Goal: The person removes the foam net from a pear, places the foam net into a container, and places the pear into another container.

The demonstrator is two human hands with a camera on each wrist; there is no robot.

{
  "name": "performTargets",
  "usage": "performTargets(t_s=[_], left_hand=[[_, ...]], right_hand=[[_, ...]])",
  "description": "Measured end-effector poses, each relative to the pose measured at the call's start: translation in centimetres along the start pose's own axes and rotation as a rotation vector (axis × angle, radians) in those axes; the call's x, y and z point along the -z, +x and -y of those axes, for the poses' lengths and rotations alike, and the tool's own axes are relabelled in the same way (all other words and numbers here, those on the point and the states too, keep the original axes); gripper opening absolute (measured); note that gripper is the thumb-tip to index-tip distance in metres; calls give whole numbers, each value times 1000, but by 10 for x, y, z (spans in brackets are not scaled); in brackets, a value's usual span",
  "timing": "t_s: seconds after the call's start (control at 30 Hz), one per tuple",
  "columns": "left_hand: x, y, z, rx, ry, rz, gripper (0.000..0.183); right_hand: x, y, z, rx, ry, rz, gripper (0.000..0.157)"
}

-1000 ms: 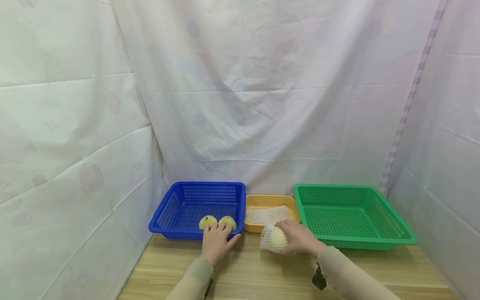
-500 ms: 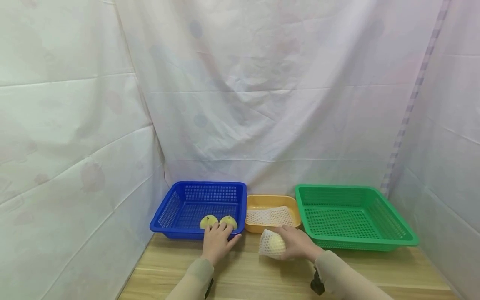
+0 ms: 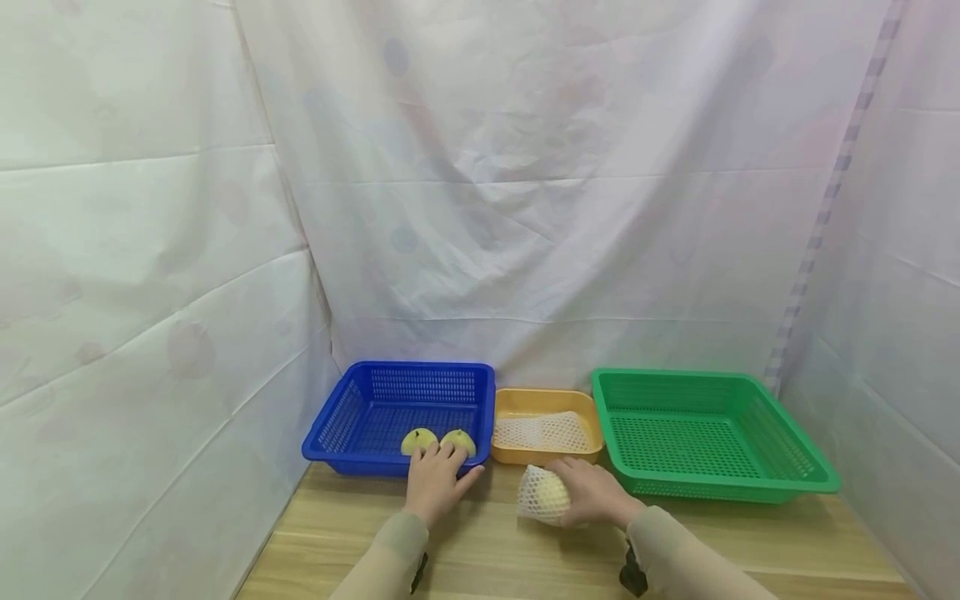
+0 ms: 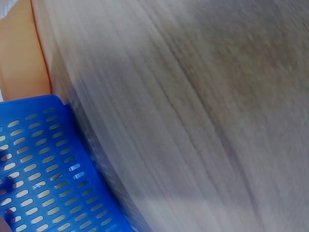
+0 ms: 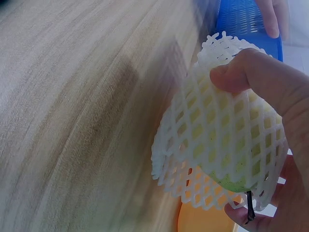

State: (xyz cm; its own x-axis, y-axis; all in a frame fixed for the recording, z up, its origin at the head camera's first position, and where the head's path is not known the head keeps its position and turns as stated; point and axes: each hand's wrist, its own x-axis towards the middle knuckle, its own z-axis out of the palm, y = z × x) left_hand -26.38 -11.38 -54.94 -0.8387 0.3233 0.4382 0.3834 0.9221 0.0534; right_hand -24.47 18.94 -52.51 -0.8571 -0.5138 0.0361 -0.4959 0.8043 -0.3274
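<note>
My right hand [image 3: 596,493] grips a yellow-green pear [image 5: 231,176] wrapped in a white foam net sleeve [image 5: 205,111], low over the wooden table in front of the yellow tray. In the right wrist view the thumb presses on the net, and the pear's dark stem pokes out near the fingertips. My left hand [image 3: 435,483] rests at the front rim of the blue basket [image 3: 360,460], its fingers reaching over onto two bare pears, the left pear [image 3: 417,440] and the right pear [image 3: 459,440]. The left wrist view shows mostly basket wall and table.
Between the two baskets stands the yellow tray [image 3: 517,457] with white foam net sleeves [image 3: 543,432] lying in it. A green basket [image 3: 735,485] stands on the right. White curtains [image 3: 540,250] close off the back and both sides.
My right hand has drawn the netted pear slightly down and away from the tray. The net now sits apart from the sleeves in the tray. My left hand has stayed in place.
</note>
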Motion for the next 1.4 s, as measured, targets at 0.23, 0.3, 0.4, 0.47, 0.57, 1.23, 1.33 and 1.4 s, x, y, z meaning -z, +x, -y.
performTargets(t_s=[0.23,0.3,0.4,0.47,0.57,1.23,1.33,1.4], left_hand=[[4,1,-1,-2,6,31,35],[5,1,0,-11,4,28,34],[6,0,0,-23,5,17,32],[6,-1,0,-26,6,13,32],[9,-2,-2,-27,-1,10,34],[33,5,-34,-313,-155,-260,44],[29,5,-44,-378,-216,-302,42],[27,3,-52,-403,-248,-300,39]], right_hand=[[-3,-1,1,-3,-1,4,78],[-4,-2,1,-4,0,4,78],[-5,-2,2,-9,-1,13,78],[-6,-3,2,-10,0,21,78],[-7,-3,1,-8,3,27,78],[-9,-1,-2,-9,-2,26,78],[-10,-1,-3,-14,-6,23,79],[-11,-2,-4,-15,-1,21,78]])
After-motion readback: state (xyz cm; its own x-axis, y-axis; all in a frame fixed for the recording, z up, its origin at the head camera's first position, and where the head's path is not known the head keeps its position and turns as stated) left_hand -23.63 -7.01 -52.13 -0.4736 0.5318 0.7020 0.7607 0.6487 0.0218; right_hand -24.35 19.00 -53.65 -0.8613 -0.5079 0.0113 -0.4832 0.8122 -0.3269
